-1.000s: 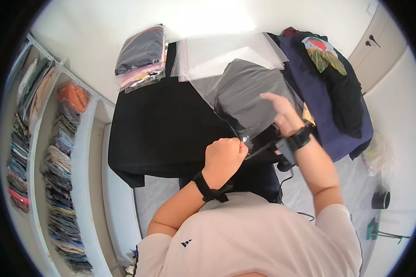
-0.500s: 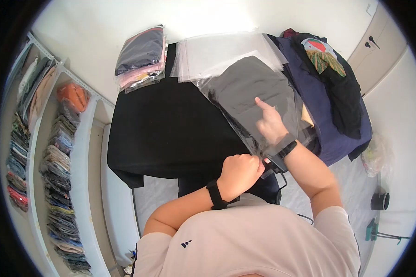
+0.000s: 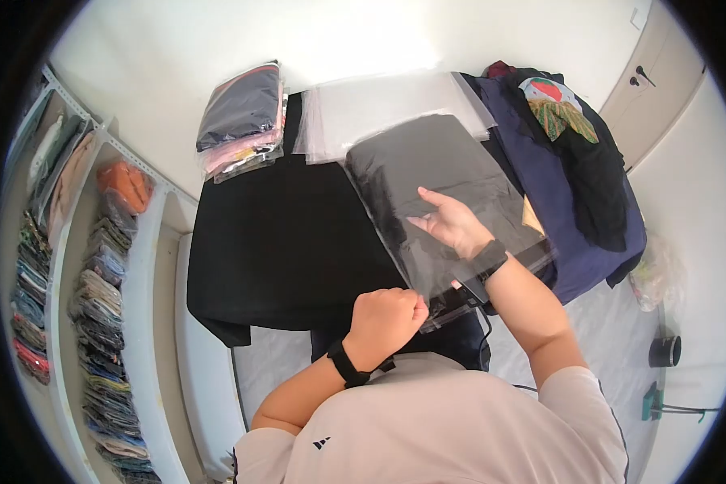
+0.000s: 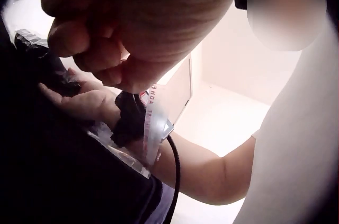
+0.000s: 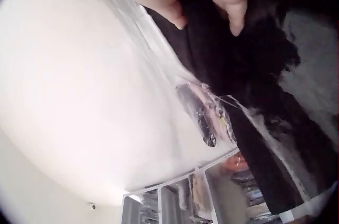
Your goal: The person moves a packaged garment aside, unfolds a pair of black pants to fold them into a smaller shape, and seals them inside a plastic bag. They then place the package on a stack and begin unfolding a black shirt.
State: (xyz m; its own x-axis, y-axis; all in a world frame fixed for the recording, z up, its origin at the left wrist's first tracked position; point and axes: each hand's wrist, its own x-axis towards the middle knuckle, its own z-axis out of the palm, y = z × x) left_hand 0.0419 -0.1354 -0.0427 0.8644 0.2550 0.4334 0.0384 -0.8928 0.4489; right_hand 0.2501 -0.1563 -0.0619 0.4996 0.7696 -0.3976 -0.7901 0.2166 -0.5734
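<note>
A folded dark garment (image 3: 419, 157) lies in a clear plastic bag (image 3: 532, 254) on the black-covered table. At the bag's near left corner, my left hand (image 3: 387, 319) pinches the plastic edge with curled fingers. In the left wrist view, a strip of clear film with red print (image 4: 153, 128) hangs below that hand. My right hand (image 3: 456, 226) lies over the middle of the dark garment, fingers extended and thumb apart. Clear plastic overlaps its wrist in the head view. The right wrist view shows its fingertips (image 5: 237, 25) close over the dark cloth.
Flat clear bags (image 3: 387, 97) lie at the back of the table. A stack of bagged clothes (image 3: 238, 117) stands at the back left. Loose dark garments (image 3: 593, 185) cover the right side. Shelves of bagged clothes (image 3: 101, 323) line the left. A cable (image 3: 486, 335) hangs near my right wrist.
My right hand has moved left and toward me over the garment. The bag has shifted nearer and lies flatter, while my left hand keeps its edge and has moved lower.
</note>
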